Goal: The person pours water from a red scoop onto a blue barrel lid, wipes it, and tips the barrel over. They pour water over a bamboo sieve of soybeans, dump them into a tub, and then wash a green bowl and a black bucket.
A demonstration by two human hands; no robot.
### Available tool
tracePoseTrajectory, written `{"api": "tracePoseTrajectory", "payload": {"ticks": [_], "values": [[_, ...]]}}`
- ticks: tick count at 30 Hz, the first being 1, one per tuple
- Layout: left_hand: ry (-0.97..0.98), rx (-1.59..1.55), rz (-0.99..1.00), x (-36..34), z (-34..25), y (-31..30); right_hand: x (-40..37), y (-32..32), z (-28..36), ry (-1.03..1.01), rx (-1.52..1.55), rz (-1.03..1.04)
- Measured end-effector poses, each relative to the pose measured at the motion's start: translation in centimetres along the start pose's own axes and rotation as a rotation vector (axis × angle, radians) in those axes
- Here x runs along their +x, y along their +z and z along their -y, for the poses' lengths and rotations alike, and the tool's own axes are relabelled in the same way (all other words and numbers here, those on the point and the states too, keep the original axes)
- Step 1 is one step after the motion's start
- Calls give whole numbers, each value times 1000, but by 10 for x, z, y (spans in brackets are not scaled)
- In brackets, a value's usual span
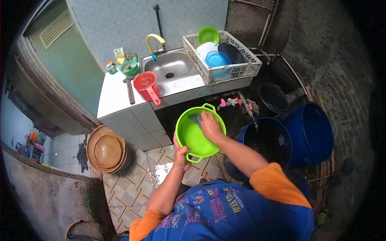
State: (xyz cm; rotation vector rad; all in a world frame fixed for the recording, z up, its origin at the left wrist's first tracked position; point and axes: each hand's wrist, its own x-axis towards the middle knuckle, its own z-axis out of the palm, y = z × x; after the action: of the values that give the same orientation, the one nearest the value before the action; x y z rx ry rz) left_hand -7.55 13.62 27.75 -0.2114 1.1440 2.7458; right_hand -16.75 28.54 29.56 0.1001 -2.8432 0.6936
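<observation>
1. The fingers of the right hand [211,126] lie close together and bent downward, pressed against the inner wall of the green basin [192,138] near its upper rim; a greyish patch [196,118] shows just beyond the fingertips, and it cannot be told whether they grip a scrubber there or merely touch foam
2. The fingers of the left hand [181,154] are closed narrowly around the basin's lower rim, beside the loop handle at the bottom, with the thumb on the inside edge
3. The green basin is thus held between the two hands, tilted so its hollow faces the camera, off the ground and in front of the counter; its second handle points up toward the taps [235,102]
4. Just right of the basin stands a blue barrel [281,134] with dark water in it, with a larger blue barrel [317,132] touching it further right and a black bucket [273,97] behind them
5. Above the basin is the tiled counter [116,100], carrying a red dipper [146,86], a steel sink [171,66] with a yellow faucet [155,40], and a white crate [237,70] holding plates and bowls
6. To the left, on the patterned floor [132,188], woven baskets [106,149] lean against the counter's base, well apart from the hands
</observation>
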Motion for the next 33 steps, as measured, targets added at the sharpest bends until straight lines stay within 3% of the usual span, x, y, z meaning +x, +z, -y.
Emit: {"api": "tracePoseTrajectory", "payload": {"ticks": [2,4,5,6,8,9,12,14,16,18,20,21,22,24,25,26,28,29,31,32,33], "values": [[44,39,10,1,5,8,6,10,17,34,494,-228],[38,49,19,2,-5,12,-5,8,40,34,785,5],[29,55,35,3,-11,15,-20,3,51,-193,729,45],[6,-15,80,2,-17,13,-23,6,51,-317,686,-87],[-14,54,23,-5,-10,14,3,-8,42,195,973,-72],[-7,49,23,-2,-6,13,-1,-10,44,187,969,-70],[-24,34,-11,10,3,4,-25,-13,59,-236,904,21],[-5,17,35,5,6,-5,2,15,29,-25,976,-107],[99,67,4,6,13,-2,7,0,34,173,1141,-183],[-76,-68,-8,17,18,-14,-19,-2,53,-166,942,30],[-76,-57,26,7,2,2,0,-3,43,-150,980,-168],[-23,-7,18,5,4,5,9,-13,39,162,1098,-190],[41,44,17,7,4,8,6,-7,36,69,1088,-119],[-18,27,2,14,8,1,-20,-11,55,-282,915,25],[-16,23,-2,13,6,-1,-19,-16,53,-249,847,68],[-21,21,-11,8,7,-3,-8,-8,46,-202,930,-38],[61,78,-13,10,14,-3,-11,-9,43,-506,531,-169],[45,23,-27,9,14,-4,-4,-10,39,-507,531,-172],[71,0,-47,4,12,-1,12,-9,22,-726,103,-201],[194,70,-11,0,-1,13,22,-12,11,-684,-116,-154],[196,42,-4,3,-15,23,19,-18,5,-610,-211,-61]]}}
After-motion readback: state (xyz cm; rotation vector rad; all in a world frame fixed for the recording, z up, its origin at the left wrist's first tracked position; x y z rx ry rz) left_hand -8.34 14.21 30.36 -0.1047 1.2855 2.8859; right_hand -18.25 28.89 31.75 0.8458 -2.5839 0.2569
